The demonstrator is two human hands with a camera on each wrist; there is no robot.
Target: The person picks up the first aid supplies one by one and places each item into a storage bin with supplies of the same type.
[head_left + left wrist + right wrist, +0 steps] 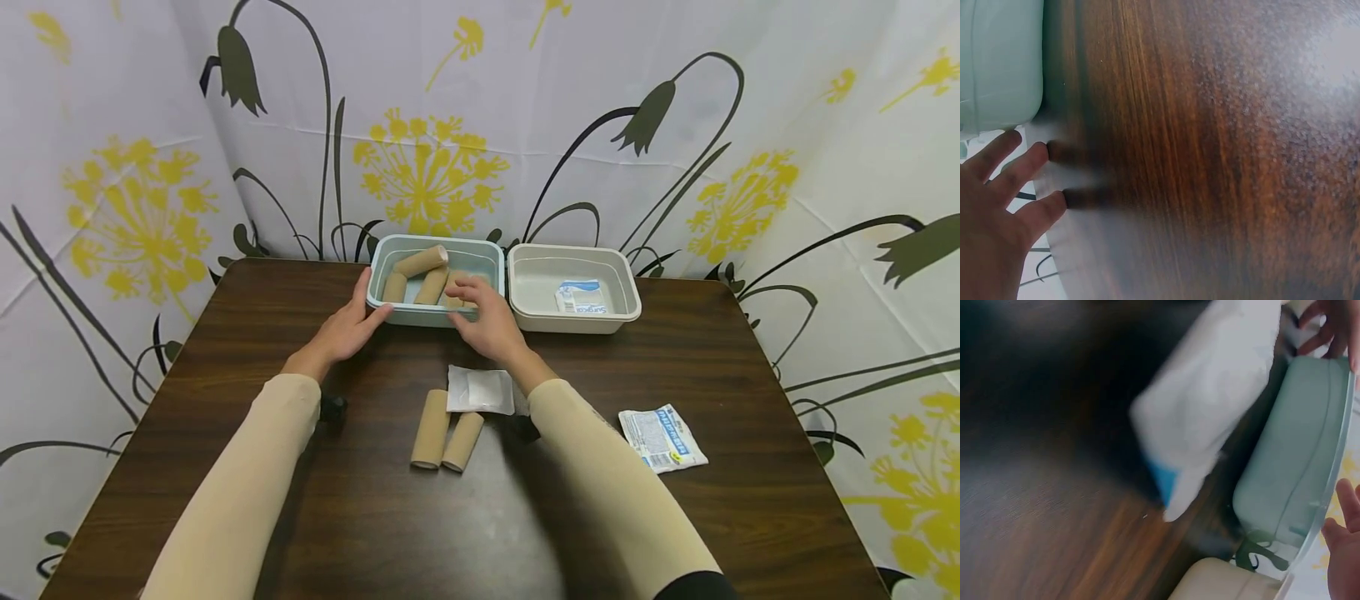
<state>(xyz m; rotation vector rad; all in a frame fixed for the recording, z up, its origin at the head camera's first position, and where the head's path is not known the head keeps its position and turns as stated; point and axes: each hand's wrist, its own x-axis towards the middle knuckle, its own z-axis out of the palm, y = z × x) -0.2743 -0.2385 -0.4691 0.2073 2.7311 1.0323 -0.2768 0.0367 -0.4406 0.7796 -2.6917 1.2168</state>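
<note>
Cardboard tubes (430, 429) lie on your woodgrain table (375, 517) before flowered cloth (423, 175); your straight-fingered left hand (342, 329) touches the blue bin (416, 316); whether your right hand (489, 326) grips, I can't tell.

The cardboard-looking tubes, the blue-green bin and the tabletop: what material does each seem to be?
The tubes look like plain cardboard: matte, light brown, hollow at the ends. The blue-green bin is probably plastic: smooth, faintly shiny, with rounded corners and a moulded rim. The tabletop shows dark wood grain with a soft sheen; solid wood or laminate, I cannot tell.
</note>
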